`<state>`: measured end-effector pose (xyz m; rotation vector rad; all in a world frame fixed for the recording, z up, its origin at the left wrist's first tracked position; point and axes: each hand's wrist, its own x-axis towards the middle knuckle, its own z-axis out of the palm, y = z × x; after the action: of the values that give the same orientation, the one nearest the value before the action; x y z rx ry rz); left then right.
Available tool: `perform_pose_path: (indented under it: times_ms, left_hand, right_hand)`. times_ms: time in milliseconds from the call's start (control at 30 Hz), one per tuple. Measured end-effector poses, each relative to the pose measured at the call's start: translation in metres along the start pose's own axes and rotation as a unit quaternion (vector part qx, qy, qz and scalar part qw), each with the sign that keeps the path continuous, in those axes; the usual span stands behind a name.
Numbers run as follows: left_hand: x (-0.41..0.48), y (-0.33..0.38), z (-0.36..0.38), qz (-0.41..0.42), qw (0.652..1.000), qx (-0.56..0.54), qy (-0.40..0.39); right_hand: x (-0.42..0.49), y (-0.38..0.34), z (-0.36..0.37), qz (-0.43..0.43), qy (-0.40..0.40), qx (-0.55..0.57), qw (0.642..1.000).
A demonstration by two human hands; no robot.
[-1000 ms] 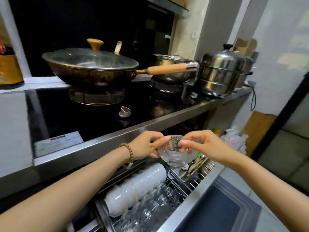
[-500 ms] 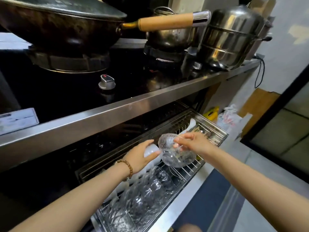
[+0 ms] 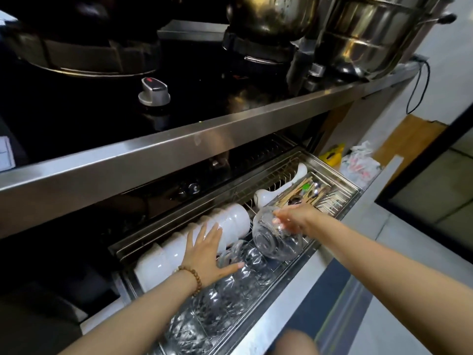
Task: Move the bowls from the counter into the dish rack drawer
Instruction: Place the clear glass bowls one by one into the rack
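Your right hand (image 3: pixel 294 218) grips a tilted glass bowl (image 3: pixel 273 243) over the dish rack drawer (image 3: pixel 332 170); your left hand (image 3: pixel 207 254), fingers spread, rests on white bowls (image 3: pixel 231 221).

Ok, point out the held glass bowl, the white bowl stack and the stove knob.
glass bowl (image 3: pixel 275 243): head view, its side wall.
white bowl stack (image 3: pixel 234 220): head view, the end bowl's side.
stove knob (image 3: pixel 154 91): head view, its top grip.

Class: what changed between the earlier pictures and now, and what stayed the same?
The glass bowl went down to the drawer, tipped on its side. The left hand let go and rests on the white bowls; the right hand still holds it. White bowls unmoved, drawer open.
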<state>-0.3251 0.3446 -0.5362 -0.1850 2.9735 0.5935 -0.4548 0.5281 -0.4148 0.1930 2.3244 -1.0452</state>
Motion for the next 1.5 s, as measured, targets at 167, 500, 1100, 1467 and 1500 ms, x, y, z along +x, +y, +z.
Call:
perform_pose_path:
  times_ms: [167,500,1100,1467,1500]
  left_hand:
    - [-0.002,-0.001,0.008,0.005,0.999,0.011,0.029]
    - [-0.001,-0.002,0.012,-0.004,0.999,0.031,0.024]
    - [0.0,-0.003,0.014,-0.006,0.999,0.032,0.018]
    - [0.001,-0.003,0.013,-0.009,1.0,0.025,0.01]
    - [0.001,-0.003,0.013,-0.01,1.0,0.026,0.008]
  right_hand:
    - [0.014,0.001,0.011,0.051,-0.036,-0.037,0.997]
    - [0.031,-0.003,0.032,0.085,-0.073,-0.125,0.986]
    - [0.034,-0.005,0.036,0.091,-0.193,-0.216,0.953]
    - [0.036,-0.002,0.036,0.059,-0.184,-0.248,0.949]
    - [0.036,-0.001,0.035,0.047,-0.16,-0.235,0.957]
